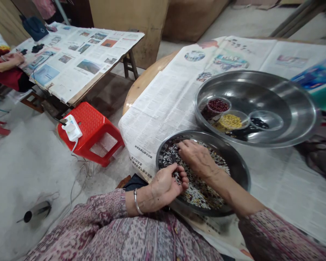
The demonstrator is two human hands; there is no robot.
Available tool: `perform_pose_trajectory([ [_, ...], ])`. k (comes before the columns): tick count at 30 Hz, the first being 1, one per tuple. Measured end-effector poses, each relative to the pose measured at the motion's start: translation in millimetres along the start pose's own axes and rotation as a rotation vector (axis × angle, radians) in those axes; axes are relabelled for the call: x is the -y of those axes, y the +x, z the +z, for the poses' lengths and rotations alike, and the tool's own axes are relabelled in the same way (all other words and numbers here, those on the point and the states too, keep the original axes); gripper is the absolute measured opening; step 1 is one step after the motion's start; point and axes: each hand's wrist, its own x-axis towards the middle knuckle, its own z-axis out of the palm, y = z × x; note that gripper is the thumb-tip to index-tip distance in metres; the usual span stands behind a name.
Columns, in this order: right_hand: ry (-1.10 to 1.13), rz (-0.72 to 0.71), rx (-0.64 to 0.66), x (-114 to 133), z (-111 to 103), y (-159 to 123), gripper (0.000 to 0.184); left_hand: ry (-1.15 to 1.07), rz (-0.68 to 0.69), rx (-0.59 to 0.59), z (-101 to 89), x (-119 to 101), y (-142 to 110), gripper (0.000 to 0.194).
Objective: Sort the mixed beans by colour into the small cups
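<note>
Lower centre of frame: mixed white and dark grains (pixel 201 192) lying loose in a steel basin (pixel 240 161)
Left hand (pixel 165 185): cupped, fingers curled over the grains, apart from the right; whether it holds any cannot be told
Right hand (pixel 197 157): fingers open, resting in the heap
Handling: likely light, hard, slippery, apt to run through fingers; best scooped, the basin taken by its rim
Upper right: larger steel basin (pixel 301 108) holding small bowls of red, yellow and black grains (pixel 230 121)
Upper left: co-worker's hand (pixel 13 58) at a newspaper-covered table (pixel 89 92)

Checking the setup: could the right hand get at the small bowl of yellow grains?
Probably yes: the right hand is close, with only the rim of the large steel basin in the way.
</note>
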Motion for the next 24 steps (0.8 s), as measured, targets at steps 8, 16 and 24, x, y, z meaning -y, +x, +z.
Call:
perform_pose_trajectory([
  [8,0.593,0.123,-0.077,13.6,-36.4,-40.9,0.019,-0.042,0.117,-0.024,13.1,-0.2,2.7,0.036],
  [16,0.418,0.22,-0.181,-3.3,-21.0,-51.6,0.026,0.052,-0.031,0.06,6.0,-3.3,5.5,0.036],
  [24,0.226,0.23,-0.173,-7.3,11.8,-20.3,0.029,0.123,-0.093,0.152,2.3,-7.3,-7.0,0.04],
])
